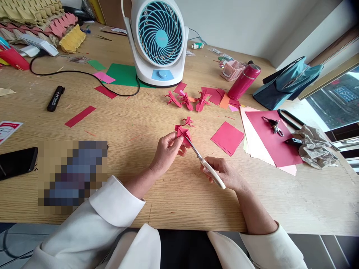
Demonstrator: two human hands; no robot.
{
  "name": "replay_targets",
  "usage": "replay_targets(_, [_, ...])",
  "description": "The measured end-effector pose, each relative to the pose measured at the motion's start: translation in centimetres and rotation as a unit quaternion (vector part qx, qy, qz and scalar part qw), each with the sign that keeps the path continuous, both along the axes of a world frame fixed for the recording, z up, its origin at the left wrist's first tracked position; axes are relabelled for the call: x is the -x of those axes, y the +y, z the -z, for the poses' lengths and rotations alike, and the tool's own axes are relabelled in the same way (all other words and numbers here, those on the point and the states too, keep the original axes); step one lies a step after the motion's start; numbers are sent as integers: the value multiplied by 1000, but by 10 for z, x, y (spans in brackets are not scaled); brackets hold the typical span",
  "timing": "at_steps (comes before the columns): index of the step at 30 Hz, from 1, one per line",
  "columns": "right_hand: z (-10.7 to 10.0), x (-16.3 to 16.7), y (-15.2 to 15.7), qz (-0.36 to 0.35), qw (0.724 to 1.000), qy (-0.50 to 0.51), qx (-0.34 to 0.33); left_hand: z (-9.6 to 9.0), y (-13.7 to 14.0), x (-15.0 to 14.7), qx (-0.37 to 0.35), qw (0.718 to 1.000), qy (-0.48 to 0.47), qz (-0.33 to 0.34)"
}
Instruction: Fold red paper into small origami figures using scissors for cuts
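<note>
Between the fingertips of my left hand is a small folded red paper, pinched near its lower edge. My right hand grips white-handled scissors, whose blades reach up and left onto the folded paper. Whether the blades are parted there I cannot tell. Just beyond lies a small red folded-paper figure. Several similar figures sit in a row farther back. A stack of red paper squares rests to the right of the scissors.
A white and blue fan stands at the back, its black cord running left. Right of it are a red bottle, a teal bag and large paper sheets with keys. A black marker and phone lie left.
</note>
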State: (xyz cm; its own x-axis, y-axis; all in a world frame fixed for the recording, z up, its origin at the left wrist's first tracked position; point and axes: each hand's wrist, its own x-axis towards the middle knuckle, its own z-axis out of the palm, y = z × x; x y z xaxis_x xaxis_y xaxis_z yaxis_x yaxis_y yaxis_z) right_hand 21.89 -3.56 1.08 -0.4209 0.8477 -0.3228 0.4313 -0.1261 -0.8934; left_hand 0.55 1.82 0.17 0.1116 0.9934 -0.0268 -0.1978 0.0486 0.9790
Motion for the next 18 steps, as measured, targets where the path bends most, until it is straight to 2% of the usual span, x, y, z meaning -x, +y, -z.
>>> replay_targets(5, [-1,1,0,0,1000,3,8,-2,-1,0,-7,1000,5,9])
replay_targets(12, [-2,3,0,2,1000,-19,-23,1,-1,-1,0,1000,-4,6])
replay_targets(18, [0,2,0,5,1000,0,-4,2,-1,-1,3,1000,-7,3])
